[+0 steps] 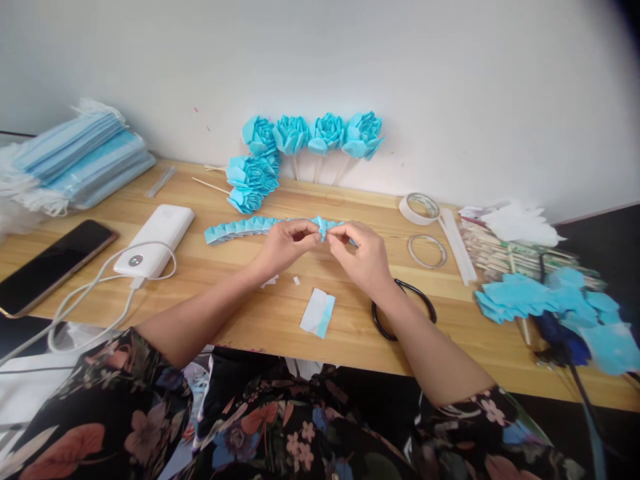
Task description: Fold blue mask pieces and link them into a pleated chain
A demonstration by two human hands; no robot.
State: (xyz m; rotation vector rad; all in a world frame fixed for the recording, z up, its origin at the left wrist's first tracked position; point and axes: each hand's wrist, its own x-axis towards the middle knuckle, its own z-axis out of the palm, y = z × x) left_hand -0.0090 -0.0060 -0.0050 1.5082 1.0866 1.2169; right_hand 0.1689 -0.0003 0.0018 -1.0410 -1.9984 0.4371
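You have lots of puffy blue flowers (327, 133) that look all done; four sit in a row against the wall (450, 87) at twelve o'clock from your hands, and more are bunched at ten to eleven o'clock; thin pale sticks poke out of some. The blue strip (240, 229) in the middle of the tabletop (210, 300) is only partway, I think; it has lots of little folds in a bumpy row, but it is long and flat, not round like a flower. Your left hand (290, 245) and right hand (363, 253) are close together; the fingers and thumbs of both pinch the strip near its twelve o'clock middle bit.

More soft, crinkly blue pieces (520, 297) lie at four o'clock, and they are not flowers either; a thin scrap (317, 313), part white and part blue, lies flat at six o'clock. At three o'clock is a pile of skinny wooden sticks (493, 250); nearer, at two to three o'clock, are a fat round tape roll (419, 208) and a thin ring (427, 251); a shiny black loop (430, 303) peeks from under your right arm. At ten o'clock a big stack of flat blue masks (85, 160) has stringy white loops, so there looks to be plenty left to use.
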